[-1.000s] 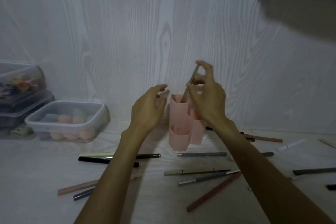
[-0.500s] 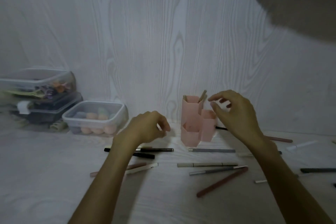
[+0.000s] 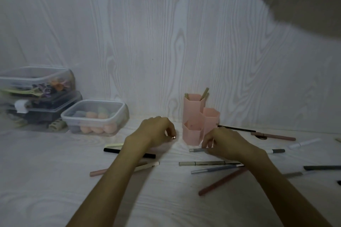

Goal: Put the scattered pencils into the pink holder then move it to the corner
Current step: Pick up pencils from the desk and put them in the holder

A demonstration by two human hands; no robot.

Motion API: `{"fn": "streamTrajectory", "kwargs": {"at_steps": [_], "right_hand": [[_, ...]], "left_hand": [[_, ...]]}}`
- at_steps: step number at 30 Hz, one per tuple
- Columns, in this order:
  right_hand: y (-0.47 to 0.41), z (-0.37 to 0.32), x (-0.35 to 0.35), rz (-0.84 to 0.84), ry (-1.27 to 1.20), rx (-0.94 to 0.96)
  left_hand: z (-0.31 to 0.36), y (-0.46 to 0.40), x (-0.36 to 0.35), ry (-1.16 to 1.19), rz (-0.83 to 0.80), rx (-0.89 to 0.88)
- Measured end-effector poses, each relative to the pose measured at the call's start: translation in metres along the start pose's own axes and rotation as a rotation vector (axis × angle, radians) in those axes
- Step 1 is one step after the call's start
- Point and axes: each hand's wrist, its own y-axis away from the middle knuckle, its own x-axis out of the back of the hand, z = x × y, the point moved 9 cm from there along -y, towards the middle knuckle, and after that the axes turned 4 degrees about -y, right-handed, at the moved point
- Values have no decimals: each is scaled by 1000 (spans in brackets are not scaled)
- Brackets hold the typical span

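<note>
My right hand (image 3: pixel 224 143) is down on the table (image 3: pixel 55 180) with its fingers curled over the grey pencil (image 3: pixel 198 150) that lies just in front of the pink holder (image 3: pixel 200 118); the fingertips look to be touching its shaft, but I cannot tell whether they have pinched it clear of the surface yet; my left hand (image 3: pixel 156 131) hovers loosely curled, closed around nothing that I can make out, though a small shiny glint shows at the fingertips and I cannot say what it is.

To do this pick well, I judge that I should pinch the grey pencil near its middle so it lifts level and does not swing; then tip it upright and lower it into the tall back cell, where two pencils already lean; the holder is light-looking and stands close to my knuckles, so I would steady it with the left hand, or at least keep my wrist from knocking it.

Further out, the olive pencil (image 3: pixel 206 163), the blue-grey pencil (image 3: pixel 215 169) and the red-brown pencil (image 3: pixel 221 182) lie near my right forearm; a black pencil (image 3: pixel 112 150) and a pink pencil (image 3: pixel 97 172) lie partly under my left arm; more lie to the right; most of the job is not yet done, and the holder stands against the wall (image 3: pixel 166 42), not at a corner.
</note>
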Motion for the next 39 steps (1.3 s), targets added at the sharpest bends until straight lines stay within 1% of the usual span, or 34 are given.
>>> {"fn": "streamTrajectory", "kwargs": {"at_steps": [2, 5, 7, 9, 10, 11, 13, 16, 18, 20, 22, 25, 27, 28, 30, 32, 33, 35, 37, 39], "right_hand": [[-1, -1, 1, 15, -9, 23], [4, -4, 25, 107, -70, 58], [11, -3, 52, 234, -110, 73], [21, 2, 81, 370, -220, 92], [26, 5, 95, 442, -278, 98], [32, 9, 109, 521, -329, 102], [44, 20, 130, 685, -462, 106], [58, 31, 148, 886, -693, 124], [65, 32, 153, 991, -752, 155], [69, 31, 154, 1071, -781, 183], [67, 32, 149, 1115, -802, 184], [59, 29, 138, 1156, -811, 153], [49, 20, 133, 1174, -716, 131], [42, 14, 131, 1166, -653, 119], [26, 1, 129, 1142, -538, 109], [12, -11, 129, 1121, -446, 134], [5, -16, 129, 1105, -406, 152], [-4, -20, 130, 1084, -361, 167], [-6, -17, 131, 1103, -382, 162], [-4, -12, 135, 1171, -457, 158]], "left_hand": [[-6, 3, 28, 114, 136, 0], [-18, 16, 77, 331, 427, 0], [-24, 32, 107, 517, 671, -19], [-25, 50, 128, 724, 927, -66], [-24, 56, 134, 826, 1027, -96], [-21, 58, 138, 913, 1100, -122], [-14, 50, 135, 1030, 1166, -137], [-4, 26, 118, 1095, 1149, -91], [5, 11, 101, 1080, 1081, -83], [11, -2, 88, 955, 975, -70], [11, -12, 75, 801, 892, -42], [11, -23, 59, 548, 748, -11], [17, -30, 46, 380, 641, -26], [20, -32, 44, 347, 617, -52], [19, -29, 49, 346, 644, -73], [3, -26, 55, 388, 653, -12], [-9, -27, 57, 386, 608, 26], [-35, -29, 53, 366, 431, 98], [-59, -23, 46, 398, 266, 155], [-81, -13, 42, 367, 204, 223]]}}
